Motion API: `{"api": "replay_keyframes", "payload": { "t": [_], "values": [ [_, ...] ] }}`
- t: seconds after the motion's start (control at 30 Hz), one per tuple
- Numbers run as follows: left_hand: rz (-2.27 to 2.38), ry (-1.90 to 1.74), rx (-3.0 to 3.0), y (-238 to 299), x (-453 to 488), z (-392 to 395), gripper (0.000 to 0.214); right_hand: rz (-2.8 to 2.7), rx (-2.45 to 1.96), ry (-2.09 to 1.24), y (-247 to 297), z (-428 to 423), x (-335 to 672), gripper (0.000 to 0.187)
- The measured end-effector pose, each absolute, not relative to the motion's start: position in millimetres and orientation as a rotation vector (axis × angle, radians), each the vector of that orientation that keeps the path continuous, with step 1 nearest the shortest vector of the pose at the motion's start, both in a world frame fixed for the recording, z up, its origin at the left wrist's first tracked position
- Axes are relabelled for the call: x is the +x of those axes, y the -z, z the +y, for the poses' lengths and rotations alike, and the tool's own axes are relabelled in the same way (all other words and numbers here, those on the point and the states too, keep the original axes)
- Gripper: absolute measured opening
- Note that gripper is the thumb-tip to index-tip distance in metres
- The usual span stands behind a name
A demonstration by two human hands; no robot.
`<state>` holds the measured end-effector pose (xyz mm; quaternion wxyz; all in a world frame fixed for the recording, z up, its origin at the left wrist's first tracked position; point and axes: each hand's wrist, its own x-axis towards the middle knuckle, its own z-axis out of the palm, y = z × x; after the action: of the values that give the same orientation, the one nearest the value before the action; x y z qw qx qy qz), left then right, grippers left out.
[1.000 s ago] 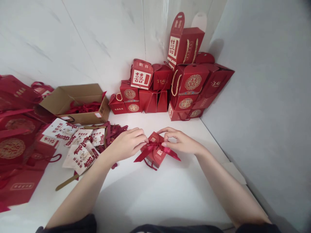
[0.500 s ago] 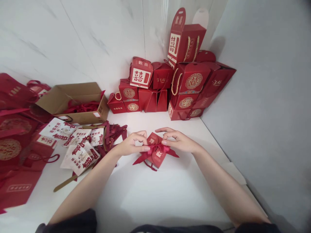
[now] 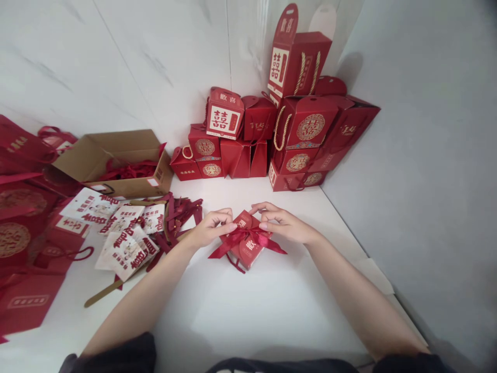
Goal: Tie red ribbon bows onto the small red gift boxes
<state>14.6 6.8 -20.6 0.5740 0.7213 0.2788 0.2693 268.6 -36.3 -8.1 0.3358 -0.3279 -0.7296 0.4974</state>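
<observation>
A small red gift box (image 3: 248,255) with pale printed characters lies at an angle on the white table in front of me. Across its top is a red ribbon bow (image 3: 248,234), its two tails spread to the left and right. At the bow's left side, my left hand (image 3: 212,228) is closed, thumb and fingers pinching the ribbon's edge. My right hand (image 3: 285,224) holds the right loop between thumb and fingers, with its index finger bent over the box's far corner. A dark red cord handle (image 3: 236,264) sticks out below the box.
Stacked red gift boxes (image 3: 298,129) stand against the back wall. Left of them is an open cardboard box (image 3: 155,189) holding red ribbon. White printed cards (image 3: 128,254) and loose dark red ribbons (image 3: 182,212) lie nearer. Red bags (image 3: 34,295) fill the left edge.
My left thumb has moved slightly up and left, and the bow's left loop shows more fully. The view has shifted a little; both hands stay at the bow.
</observation>
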Motion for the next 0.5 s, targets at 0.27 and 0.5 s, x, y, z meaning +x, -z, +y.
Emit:
{"api": "replay_keyframes", "payload": {
  "t": [0.27, 0.5],
  "values": [
    [0.625, -0.717, 1.334, 38, 19, 2, 0.044, -1.882, -0.845, -1.274, 21, -32, 274, 0.035],
    [0.702, -0.643, 1.406, 31, 11, 7, 0.032, -1.892, -1.085, -0.988, -3, -36, 285, 0.025]
  ]
}}
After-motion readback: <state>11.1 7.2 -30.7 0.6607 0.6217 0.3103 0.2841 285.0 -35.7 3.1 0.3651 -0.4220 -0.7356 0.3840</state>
